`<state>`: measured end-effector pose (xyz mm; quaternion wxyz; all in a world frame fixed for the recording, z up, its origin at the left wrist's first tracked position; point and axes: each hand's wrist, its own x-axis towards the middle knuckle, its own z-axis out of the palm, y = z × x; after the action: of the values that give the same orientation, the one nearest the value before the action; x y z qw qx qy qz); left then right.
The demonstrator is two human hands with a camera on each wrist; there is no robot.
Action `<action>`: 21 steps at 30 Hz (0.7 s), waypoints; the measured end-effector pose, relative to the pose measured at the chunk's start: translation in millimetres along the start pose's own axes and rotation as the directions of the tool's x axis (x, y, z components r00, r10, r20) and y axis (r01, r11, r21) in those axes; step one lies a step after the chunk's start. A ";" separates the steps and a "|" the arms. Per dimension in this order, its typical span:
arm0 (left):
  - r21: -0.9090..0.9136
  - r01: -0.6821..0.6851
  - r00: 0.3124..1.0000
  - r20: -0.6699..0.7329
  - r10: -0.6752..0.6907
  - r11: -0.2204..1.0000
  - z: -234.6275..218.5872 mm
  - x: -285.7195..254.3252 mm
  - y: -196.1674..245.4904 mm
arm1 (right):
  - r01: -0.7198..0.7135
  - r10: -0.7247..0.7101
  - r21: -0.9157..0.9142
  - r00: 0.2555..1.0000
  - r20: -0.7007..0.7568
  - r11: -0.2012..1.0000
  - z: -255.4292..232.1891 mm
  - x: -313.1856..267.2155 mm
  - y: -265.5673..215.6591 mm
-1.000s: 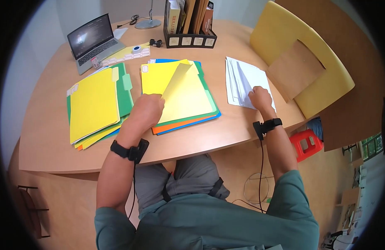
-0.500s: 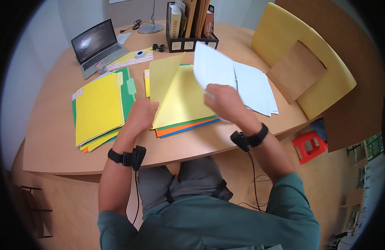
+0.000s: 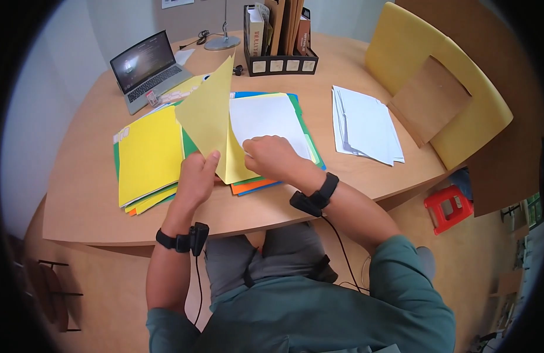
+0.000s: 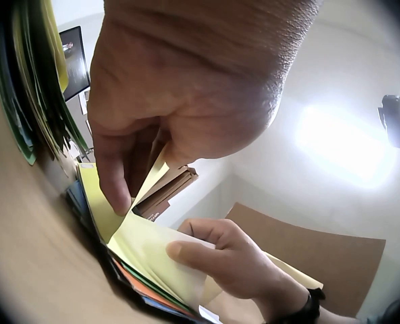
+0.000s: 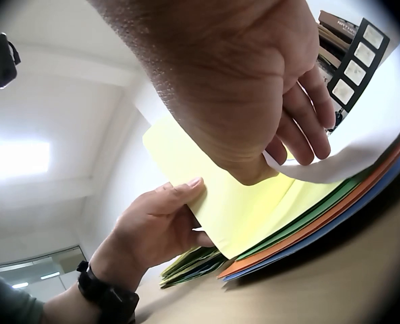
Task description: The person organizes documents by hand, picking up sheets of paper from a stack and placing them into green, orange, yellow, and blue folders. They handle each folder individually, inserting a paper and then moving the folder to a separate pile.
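Observation:
A yellow folder (image 3: 207, 115) lies opened on a pile of green, orange and blue folders, its front cover raised and leaning left. My left hand (image 3: 198, 179) pinches the lower edge of that cover between thumb and fingers. White paper (image 3: 266, 117) lies over the folder's inside. My right hand (image 3: 275, 157) holds the paper's near left corner; in the right wrist view the paper (image 5: 362, 145) curves up from thumb and fingers. The raised cover (image 5: 179, 158) stands beside it there, with the left hand (image 5: 156, 226) at its lower edge.
On the left is another folder stack (image 3: 149, 162), yellow on top. Loose white papers (image 3: 366, 126) lie to the right, near a yellow chair (image 3: 472, 112) bearing a brown envelope (image 3: 431, 100). A laptop (image 3: 145, 67) and a black book holder (image 3: 281, 63) stand at the back.
The left hand has lifted the folder's cover and swung it left. The right hand has taken white paper from the right-hand stack and carried it left into the opened folder.

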<state>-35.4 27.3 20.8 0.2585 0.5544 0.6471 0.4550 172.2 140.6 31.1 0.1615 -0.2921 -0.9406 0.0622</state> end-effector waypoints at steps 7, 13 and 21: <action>-0.016 -0.010 1.000 0.001 0.010 1.000 1.9 1.1 2.8 | 0.063 -0.063 -0.016 0.998 -0.027 0.998 28.8 11.2 -11.0; 0.035 0.017 1.000 -0.003 -0.017 0.999 0.5 0.8 6.2 | 0.029 -0.053 0.209 0.993 0.108 0.977 8.4 0.5 -7.4; 0.043 -0.020 0.999 -0.026 0.021 0.999 12.9 5.9 -0.7 | 0.001 -0.044 0.271 0.987 0.155 0.963 10.8 -5.0 7.6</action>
<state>-26.4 36.9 15.3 0.2334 0.5602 0.6545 0.4509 176.4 143.7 17.9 0.1245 -0.2508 -0.9365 0.2111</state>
